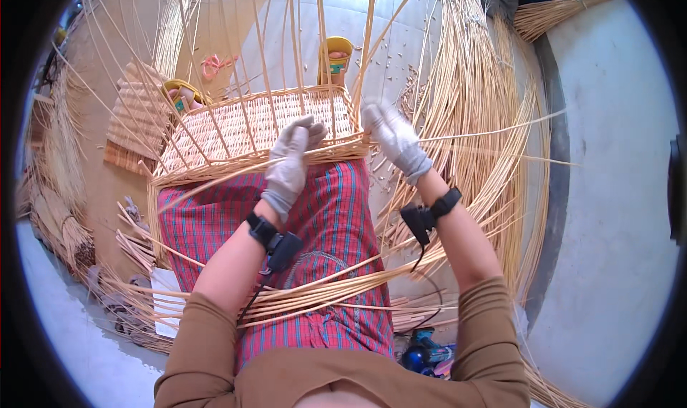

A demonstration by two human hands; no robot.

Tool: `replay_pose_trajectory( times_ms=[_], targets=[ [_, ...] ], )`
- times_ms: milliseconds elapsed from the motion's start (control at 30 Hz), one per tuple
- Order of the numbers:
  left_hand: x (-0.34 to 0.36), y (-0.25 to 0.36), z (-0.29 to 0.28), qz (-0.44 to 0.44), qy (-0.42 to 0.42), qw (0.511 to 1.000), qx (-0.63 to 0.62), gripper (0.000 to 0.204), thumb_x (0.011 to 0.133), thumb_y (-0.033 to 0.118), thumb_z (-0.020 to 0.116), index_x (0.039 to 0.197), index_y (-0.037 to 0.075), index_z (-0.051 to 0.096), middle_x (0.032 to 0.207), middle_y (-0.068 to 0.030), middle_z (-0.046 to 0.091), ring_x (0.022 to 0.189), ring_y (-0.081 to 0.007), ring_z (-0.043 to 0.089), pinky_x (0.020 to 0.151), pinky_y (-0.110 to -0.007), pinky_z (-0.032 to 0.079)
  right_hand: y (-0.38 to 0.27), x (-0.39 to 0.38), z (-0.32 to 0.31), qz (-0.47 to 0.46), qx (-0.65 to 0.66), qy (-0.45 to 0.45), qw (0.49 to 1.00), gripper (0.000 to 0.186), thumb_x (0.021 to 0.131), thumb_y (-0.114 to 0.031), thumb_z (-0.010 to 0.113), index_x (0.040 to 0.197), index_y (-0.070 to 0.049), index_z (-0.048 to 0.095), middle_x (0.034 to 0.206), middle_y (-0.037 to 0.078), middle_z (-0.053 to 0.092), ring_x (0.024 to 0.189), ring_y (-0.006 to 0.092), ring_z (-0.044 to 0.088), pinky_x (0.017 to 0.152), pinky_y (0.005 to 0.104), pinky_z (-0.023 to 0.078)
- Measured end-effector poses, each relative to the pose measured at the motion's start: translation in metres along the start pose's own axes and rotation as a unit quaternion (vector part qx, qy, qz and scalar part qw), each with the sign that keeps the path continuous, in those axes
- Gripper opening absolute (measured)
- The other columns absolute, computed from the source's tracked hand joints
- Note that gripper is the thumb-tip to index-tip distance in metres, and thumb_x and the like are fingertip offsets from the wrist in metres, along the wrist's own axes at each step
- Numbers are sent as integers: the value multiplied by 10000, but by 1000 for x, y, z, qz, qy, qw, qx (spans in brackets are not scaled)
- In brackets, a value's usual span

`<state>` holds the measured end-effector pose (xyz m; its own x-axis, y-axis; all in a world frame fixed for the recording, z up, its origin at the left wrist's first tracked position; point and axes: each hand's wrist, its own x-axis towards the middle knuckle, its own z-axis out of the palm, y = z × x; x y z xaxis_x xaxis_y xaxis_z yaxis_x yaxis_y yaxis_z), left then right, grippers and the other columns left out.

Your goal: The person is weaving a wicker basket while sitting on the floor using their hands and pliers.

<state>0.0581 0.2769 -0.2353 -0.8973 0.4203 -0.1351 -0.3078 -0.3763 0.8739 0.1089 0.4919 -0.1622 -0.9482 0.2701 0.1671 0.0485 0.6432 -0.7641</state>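
Observation:
A pale wicker panel point(243, 122) rests over my lap on a red plaid cloth point(329, 208). Tall upright rods point(259, 50) rise from its edges. My left hand point(290, 158), in a white glove, is at the panel's near edge, its fingers closed on a thin wicker rod point(204, 191) that trails to the left. By the near right corner is my right hand point(393, 136), also gloved; motion smears its fingers, so its grip is unclear. Another rod point(494, 130) stretches right from beside that hand.
Loose rods point(315, 297) lie across my lap. A large bundle of long rods point(465, 72) spreads over the floor at the right. Two yellow slippers point(338, 47) show beyond the panel. At the left lies a woven brown mat point(132, 115); pink string point(215, 66) lies farther off.

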Motion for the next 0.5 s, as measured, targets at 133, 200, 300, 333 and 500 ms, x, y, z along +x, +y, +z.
replay_pose_trajectory(
  times_ms=[133, 200, 300, 333, 500],
  targets=[
    [-3, 47, -29, -54, 50, 993, 97, 509, 983, 486, 628, 1166, 12, 644, 961, -88, 723, 836, -149, 706, 625, -253, 572, 26, -5, 18, 125, -20, -106, 986, 606, 732, -562, 833, 1011, -46, 679, 940, 170, 694, 916, 310, 681, 868, 401, 531],
    [11, 66, -19, -13, 42, 985, 166, 439, 996, 440, 641, 1110, 16, 656, 909, -80, 716, 781, -115, 689, 520, -209, 514, 28, -6, 26, 152, -41, -66, 985, 629, 714, -592, 837, 964, -39, 671, 964, 175, 683, 947, 330, 678, 856, 407, 536],
    [52, 83, 35, 41, 13, 971, 237, 279, 994, 283, 682, 1088, 23, 649, 896, -67, 702, 816, -125, 689, 584, -233, 539, 23, -9, 42, 137, -163, 25, 977, 623, 712, -606, 834, 947, -53, 671, 978, 186, 678, 941, 359, 673, 820, 425, 542],
    [71, 83, 62, 91, -64, 966, 232, 231, 975, 181, 702, 1112, 10, 630, 958, -81, 709, 885, -155, 692, 736, -276, 577, 22, -9, 49, 149, -181, 57, 970, 616, 717, -616, 823, 929, -59, 669, 987, 197, 679, 923, 370, 672, 791, 440, 543],
    [59, 62, 133, 182, -298, 848, 398, 821, 877, 55, 759, 1572, 53, 321, 1579, -229, 392, 1485, -330, 347, 1193, -421, 335, 34, -4, 72, 174, -70, 217, 958, 353, 853, -349, 715, 1043, -58, 649, 905, 215, 700, 867, 392, 700, 775, 480, 552]
  ],
)
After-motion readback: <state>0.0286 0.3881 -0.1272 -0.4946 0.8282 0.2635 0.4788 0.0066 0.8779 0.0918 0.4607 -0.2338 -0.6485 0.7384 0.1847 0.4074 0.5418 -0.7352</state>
